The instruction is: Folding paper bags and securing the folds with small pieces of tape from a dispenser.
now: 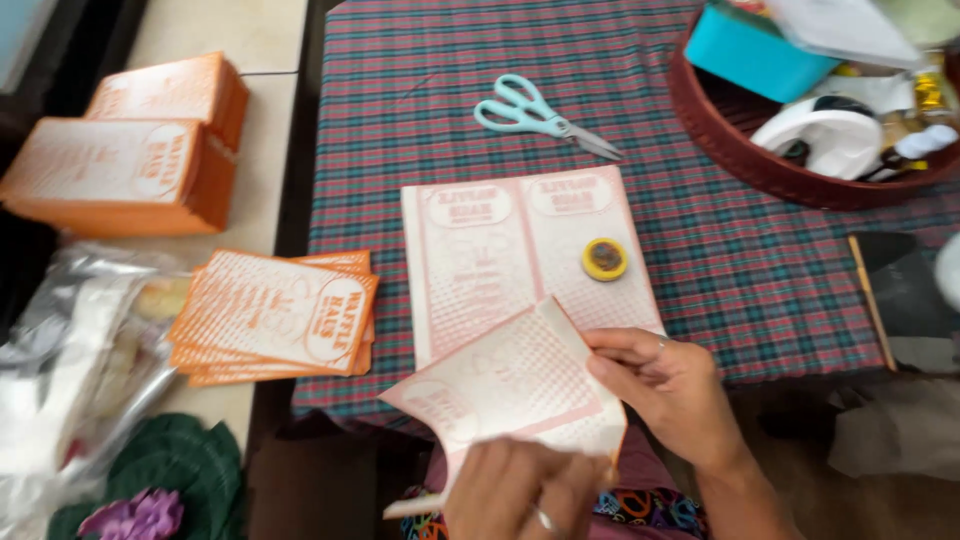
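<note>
Two hands, left hand [520, 485] and right hand [670, 385], each grip closed on the pink paper sleeve [505, 385]; crease edges squarely.

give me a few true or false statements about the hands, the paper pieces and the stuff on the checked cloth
1. Both hands, the left hand and the right hand, hold a pale printed sheet. True.
2. The scissors lie in the basket. False: they lie on the checked cloth, beside the basket.
3. A small round yellow tin sits on the flat sheet. True.
4. The orange stack lies to the right of the flat sheet. False: it lies to its left.
</note>
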